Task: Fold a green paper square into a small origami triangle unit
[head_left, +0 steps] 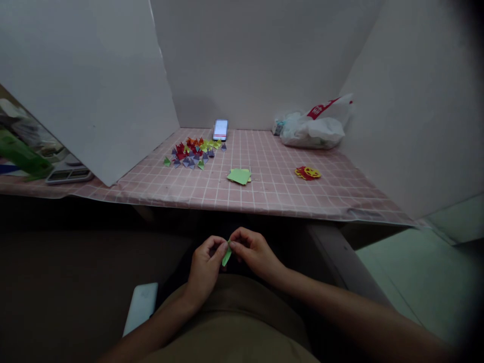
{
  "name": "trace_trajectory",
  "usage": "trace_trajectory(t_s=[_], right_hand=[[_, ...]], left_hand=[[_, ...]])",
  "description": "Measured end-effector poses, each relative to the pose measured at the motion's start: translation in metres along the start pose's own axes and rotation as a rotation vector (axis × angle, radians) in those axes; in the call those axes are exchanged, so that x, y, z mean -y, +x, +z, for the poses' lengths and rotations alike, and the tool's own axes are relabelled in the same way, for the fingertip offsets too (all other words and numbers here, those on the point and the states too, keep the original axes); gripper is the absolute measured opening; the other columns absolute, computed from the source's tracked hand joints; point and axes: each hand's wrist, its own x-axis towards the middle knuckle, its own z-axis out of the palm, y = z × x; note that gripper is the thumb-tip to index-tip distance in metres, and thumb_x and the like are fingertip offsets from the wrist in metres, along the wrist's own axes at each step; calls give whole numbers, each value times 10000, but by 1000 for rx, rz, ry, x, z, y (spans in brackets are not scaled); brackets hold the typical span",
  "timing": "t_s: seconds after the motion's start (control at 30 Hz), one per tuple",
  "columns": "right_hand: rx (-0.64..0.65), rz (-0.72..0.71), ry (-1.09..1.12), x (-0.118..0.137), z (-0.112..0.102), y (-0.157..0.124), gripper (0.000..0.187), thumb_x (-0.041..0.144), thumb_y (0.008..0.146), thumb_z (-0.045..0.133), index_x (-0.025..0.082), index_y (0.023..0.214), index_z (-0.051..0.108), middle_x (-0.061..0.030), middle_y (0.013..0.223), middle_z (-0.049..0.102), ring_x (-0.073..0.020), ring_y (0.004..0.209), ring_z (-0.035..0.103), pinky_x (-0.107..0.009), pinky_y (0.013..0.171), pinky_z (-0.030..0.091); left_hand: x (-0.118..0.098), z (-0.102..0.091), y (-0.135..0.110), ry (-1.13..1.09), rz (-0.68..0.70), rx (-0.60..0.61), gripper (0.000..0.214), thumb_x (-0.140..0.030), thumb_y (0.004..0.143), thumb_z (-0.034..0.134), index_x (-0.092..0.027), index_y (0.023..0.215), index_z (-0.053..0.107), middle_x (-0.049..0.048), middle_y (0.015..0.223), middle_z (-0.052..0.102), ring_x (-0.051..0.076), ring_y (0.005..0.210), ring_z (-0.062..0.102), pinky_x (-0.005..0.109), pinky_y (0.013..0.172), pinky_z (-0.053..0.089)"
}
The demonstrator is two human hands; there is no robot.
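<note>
Over my lap, in front of the table edge, a small piece of folded green paper (227, 256) is pinched between both hands. My left hand (206, 259) is closed on its left side, thumb and fingertips together. From the right, my right hand (255, 252) grips its upper end between thumb and forefinger. On the table ahead lies a short stack of green and yellow paper sheets (239, 176). Farther left sits a cluster of small folded paper figures (194, 153) in red, orange, yellow, purple and green.
A phone (221, 129) with a lit screen stands at the back. Red and yellow cut-out pieces (307, 173) lie right, before a white plastic bag (313, 128). White panels enclose the pink checked table (272, 194). A white flat object (140, 307) lies beside my left forearm.
</note>
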Motion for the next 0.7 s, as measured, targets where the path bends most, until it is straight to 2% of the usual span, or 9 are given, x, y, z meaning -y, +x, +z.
trace_trajectory(t_s=[0.23, 0.43, 0.7], right_hand=[[1, -25, -26, -3, 0, 0, 88, 251, 800, 601, 175, 762, 576, 34, 618, 519, -107, 541, 462, -234, 511, 360], [-8, -22, -45, -2, -1, 1, 78, 242, 801, 589, 172, 767, 581, 30, 625, 520, -112, 550, 464, -235, 515, 363], [-23, -33, -71, -2, 0, 1, 54, 206, 798, 581, 179, 751, 586, 36, 620, 527, -109, 561, 461, -231, 530, 368]], left_hand=[[3, -2, 0, 61, 37, -9, 247, -402, 844, 580, -162, 799, 622, -10, 682, 545, 122, 558, 497, 215, 474, 431], [5, -2, 1, 19, 47, 9, 243, -408, 844, 584, -167, 850, 617, 9, 772, 559, 145, 641, 525, 233, 504, 474], [-1, -1, 1, 30, 74, -3, 214, -366, 840, 589, -163, 777, 611, -20, 691, 529, 111, 561, 492, 205, 495, 411]])
